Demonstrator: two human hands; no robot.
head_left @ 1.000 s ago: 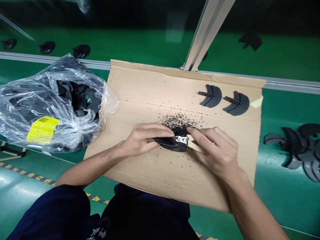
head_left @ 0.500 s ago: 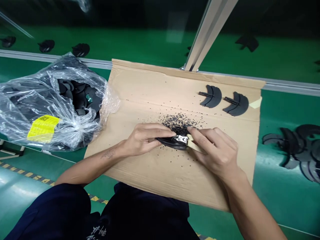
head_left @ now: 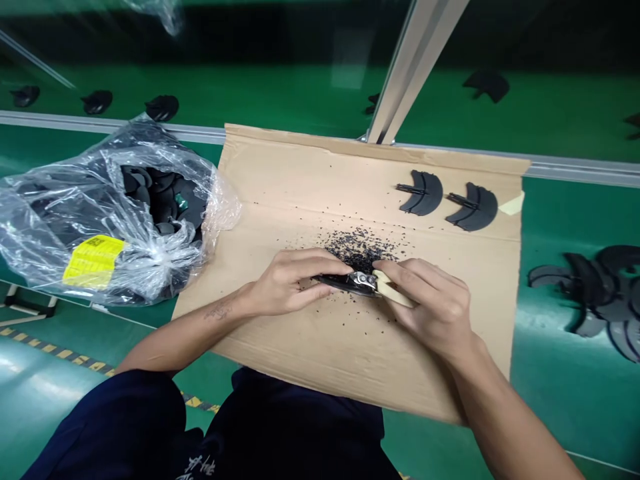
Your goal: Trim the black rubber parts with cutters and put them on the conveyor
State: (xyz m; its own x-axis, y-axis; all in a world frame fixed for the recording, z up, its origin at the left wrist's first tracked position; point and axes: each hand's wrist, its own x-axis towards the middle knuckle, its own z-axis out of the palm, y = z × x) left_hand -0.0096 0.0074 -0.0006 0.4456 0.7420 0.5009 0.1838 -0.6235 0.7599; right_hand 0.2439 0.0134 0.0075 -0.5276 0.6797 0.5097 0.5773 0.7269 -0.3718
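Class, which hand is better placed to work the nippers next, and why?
The right hand, I judge: it holds the nippers by their pale handles, with the metal head at the black part. The left hand pinches that part, so it seems better placed for steadying.

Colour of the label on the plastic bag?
The label is bright yellow, best seen in the head view.

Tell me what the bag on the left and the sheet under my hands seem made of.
Clear crinkled bag: glossy plastic film, likely; the black parts show through.

Flat brown sheet: matte cardboard, judging by its crease lines.
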